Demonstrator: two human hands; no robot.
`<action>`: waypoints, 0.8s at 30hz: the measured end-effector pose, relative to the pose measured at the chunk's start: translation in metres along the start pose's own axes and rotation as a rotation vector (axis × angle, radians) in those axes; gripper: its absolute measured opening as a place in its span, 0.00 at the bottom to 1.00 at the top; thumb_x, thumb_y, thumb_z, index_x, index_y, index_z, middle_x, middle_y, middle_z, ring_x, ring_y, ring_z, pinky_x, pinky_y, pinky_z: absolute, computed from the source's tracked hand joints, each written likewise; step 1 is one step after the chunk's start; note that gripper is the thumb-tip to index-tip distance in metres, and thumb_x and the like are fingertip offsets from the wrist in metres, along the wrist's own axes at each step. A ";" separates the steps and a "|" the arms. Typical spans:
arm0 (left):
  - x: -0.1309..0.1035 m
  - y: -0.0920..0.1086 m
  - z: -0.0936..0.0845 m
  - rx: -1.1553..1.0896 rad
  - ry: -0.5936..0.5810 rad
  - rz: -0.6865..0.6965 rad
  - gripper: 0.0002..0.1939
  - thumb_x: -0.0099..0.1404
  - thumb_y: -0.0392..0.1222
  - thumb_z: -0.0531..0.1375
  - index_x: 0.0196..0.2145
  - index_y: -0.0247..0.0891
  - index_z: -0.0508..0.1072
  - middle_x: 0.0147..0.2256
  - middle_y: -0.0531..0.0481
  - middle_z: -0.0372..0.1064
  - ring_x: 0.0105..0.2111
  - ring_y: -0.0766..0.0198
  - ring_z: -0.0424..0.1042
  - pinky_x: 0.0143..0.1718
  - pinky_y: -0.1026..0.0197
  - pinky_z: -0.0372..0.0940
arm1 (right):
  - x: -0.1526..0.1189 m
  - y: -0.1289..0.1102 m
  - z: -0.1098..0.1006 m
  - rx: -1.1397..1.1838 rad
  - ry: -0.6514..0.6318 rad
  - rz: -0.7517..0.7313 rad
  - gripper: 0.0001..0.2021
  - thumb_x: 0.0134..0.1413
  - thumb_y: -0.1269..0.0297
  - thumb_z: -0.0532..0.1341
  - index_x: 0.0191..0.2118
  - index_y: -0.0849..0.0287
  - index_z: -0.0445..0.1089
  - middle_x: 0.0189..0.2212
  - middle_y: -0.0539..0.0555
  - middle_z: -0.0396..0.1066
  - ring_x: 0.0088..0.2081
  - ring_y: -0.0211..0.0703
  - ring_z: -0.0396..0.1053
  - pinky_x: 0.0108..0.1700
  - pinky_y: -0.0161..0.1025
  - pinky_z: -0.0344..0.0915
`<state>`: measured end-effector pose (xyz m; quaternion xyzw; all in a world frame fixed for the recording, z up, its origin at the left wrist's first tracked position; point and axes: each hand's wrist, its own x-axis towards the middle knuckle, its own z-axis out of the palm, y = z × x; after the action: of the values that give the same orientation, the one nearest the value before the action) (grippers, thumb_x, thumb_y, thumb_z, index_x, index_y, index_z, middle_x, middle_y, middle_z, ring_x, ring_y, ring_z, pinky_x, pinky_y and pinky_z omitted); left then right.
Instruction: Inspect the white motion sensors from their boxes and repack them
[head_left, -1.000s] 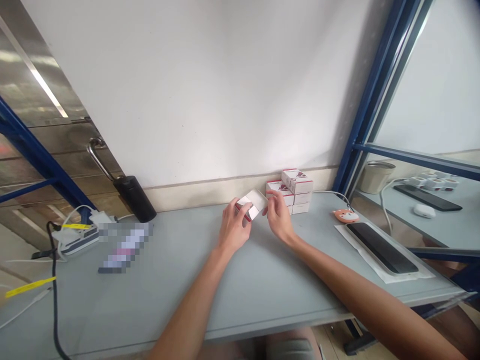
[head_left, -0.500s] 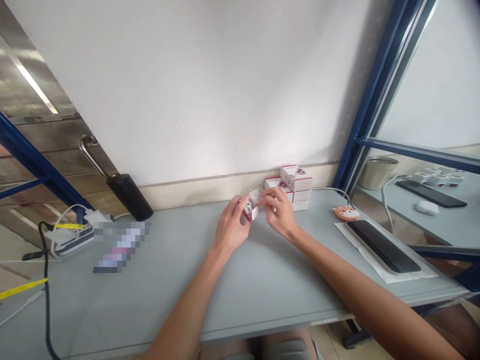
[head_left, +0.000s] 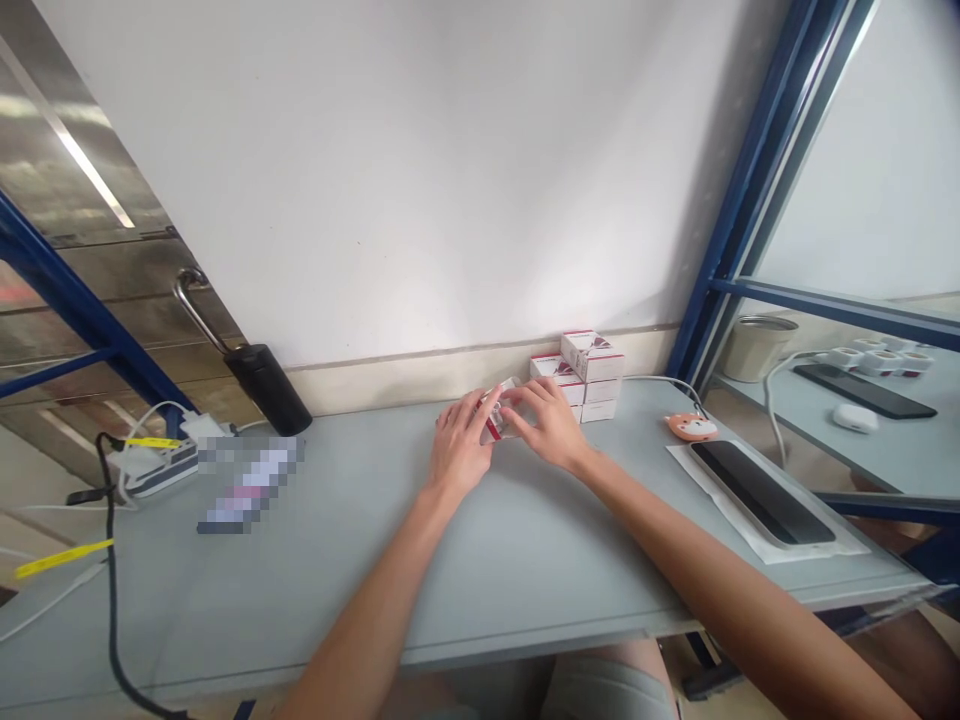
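Between my hands, near the back edge of the grey table (head_left: 360, 580), is a small white and red box (head_left: 494, 426). My left hand (head_left: 460, 447) grips it from the left, with fingers over its top. My right hand (head_left: 550, 420) has its thumb and fingers at the box's right side, by a pale flap. Fingers hide much of the box and what is inside it. Just behind my right hand stands a stack of white and red boxes (head_left: 600, 368) against the wall.
A black cylinder (head_left: 270, 390), a blurred-out flat item (head_left: 251, 490) and a power strip (head_left: 161, 470) with cables lie left. An orange animal-shaped case (head_left: 691, 427) and a phone (head_left: 761, 492) on white paper lie right, beside a blue-framed glass partition (head_left: 847, 305).
My right hand's thumb and fingers have moved left, closer around the box. The raised white flap now sits lower. The camera view has shifted slightly.
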<state>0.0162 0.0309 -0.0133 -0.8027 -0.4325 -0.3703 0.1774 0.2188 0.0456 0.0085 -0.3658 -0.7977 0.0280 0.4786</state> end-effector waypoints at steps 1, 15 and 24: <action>-0.001 -0.002 0.000 0.009 -0.007 0.005 0.47 0.66 0.25 0.59 0.75 0.55 0.49 0.64 0.44 0.68 0.62 0.49 0.70 0.63 0.46 0.63 | 0.000 0.001 0.002 -0.011 -0.010 -0.009 0.13 0.70 0.54 0.62 0.54 0.48 0.76 0.40 0.56 0.76 0.48 0.56 0.66 0.56 0.56 0.66; 0.001 -0.012 -0.003 0.019 0.028 -0.089 0.49 0.64 0.28 0.62 0.76 0.52 0.48 0.66 0.42 0.66 0.63 0.46 0.69 0.63 0.45 0.63 | 0.015 0.020 -0.037 -0.393 0.312 0.086 0.10 0.70 0.61 0.58 0.50 0.56 0.72 0.37 0.57 0.76 0.42 0.55 0.70 0.49 0.50 0.61; -0.003 -0.014 0.001 -0.024 0.037 -0.066 0.49 0.63 0.27 0.61 0.75 0.55 0.48 0.65 0.44 0.66 0.63 0.48 0.69 0.64 0.46 0.63 | 0.009 0.048 -0.043 -0.665 0.154 0.205 0.13 0.70 0.66 0.56 0.46 0.60 0.79 0.42 0.66 0.75 0.48 0.63 0.66 0.50 0.55 0.57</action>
<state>0.0043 0.0377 -0.0167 -0.7831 -0.4510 -0.3958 0.1633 0.2765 0.0730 0.0196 -0.5808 -0.6839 -0.2128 0.3870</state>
